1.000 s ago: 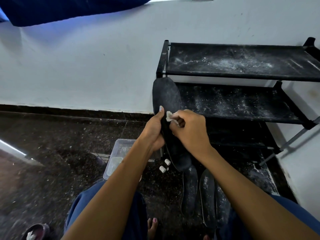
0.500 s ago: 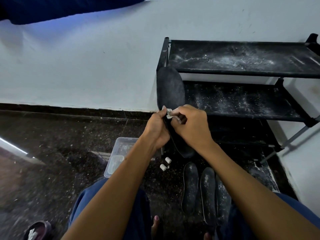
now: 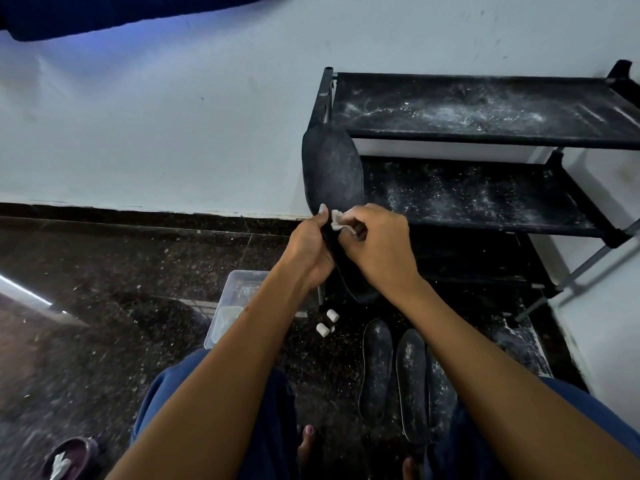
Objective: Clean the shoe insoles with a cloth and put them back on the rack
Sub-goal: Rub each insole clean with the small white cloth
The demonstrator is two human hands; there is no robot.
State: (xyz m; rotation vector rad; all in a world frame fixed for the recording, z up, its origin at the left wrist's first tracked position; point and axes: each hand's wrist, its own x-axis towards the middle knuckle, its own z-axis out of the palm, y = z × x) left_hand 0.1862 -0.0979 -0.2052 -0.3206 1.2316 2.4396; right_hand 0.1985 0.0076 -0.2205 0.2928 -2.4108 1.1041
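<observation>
A dark, dusty insole (image 3: 331,171) stands upright in front of me, toe end up. My left hand (image 3: 310,245) grips its middle from the left edge. My right hand (image 3: 377,245) pinches a small white cloth (image 3: 337,218) against the insole's face. The lower half of the insole is partly hidden by both hands. Three more dusty insoles (image 3: 410,379) lie side by side on the floor below. The black shoe rack (image 3: 485,136) stands against the wall at right, its shelves bare and speckled with white dust.
A clear plastic container (image 3: 230,306) sits on the dark speckled floor under my left forearm. Two small white pieces (image 3: 327,322) lie beside it. A dark bowl (image 3: 71,460) with white scraps is at the bottom left. My blue-clad knees and bare toes fill the bottom.
The insole and both hands have shifted slightly up and right, then settled. The cloth stays pinched at the same spot on the insole.
</observation>
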